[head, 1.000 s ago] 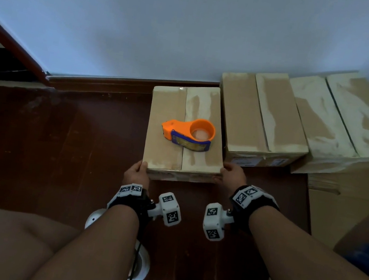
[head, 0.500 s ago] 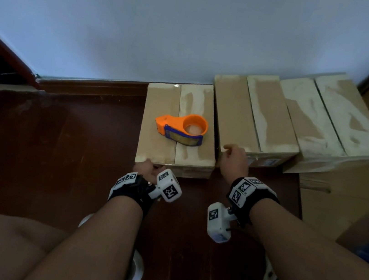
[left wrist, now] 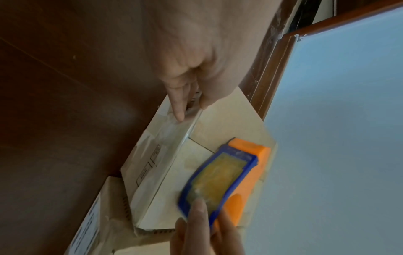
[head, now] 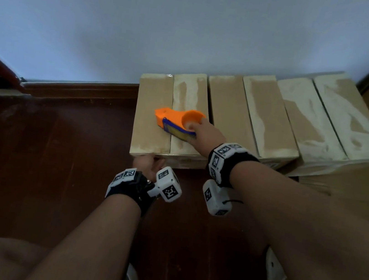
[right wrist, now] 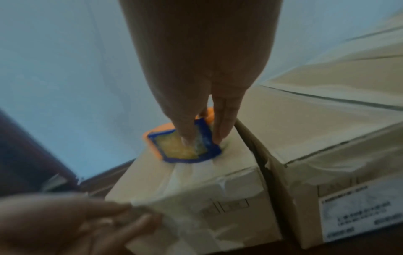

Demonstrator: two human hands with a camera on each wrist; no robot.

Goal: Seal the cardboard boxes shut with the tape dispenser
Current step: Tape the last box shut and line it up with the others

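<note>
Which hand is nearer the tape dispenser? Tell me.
Right. The right hand is on the tape dispenser, fingers closing round its roll end. The left hand rests at the box's near edge, apart from it.

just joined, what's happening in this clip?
A person is about to tape boxes lined up against the wall. The right hand is taking hold of the orange tape dispenser that lies on the leftmost box. The left hand steadies that box at its near edge. No fresh tape has been pulled out yet.
</note>
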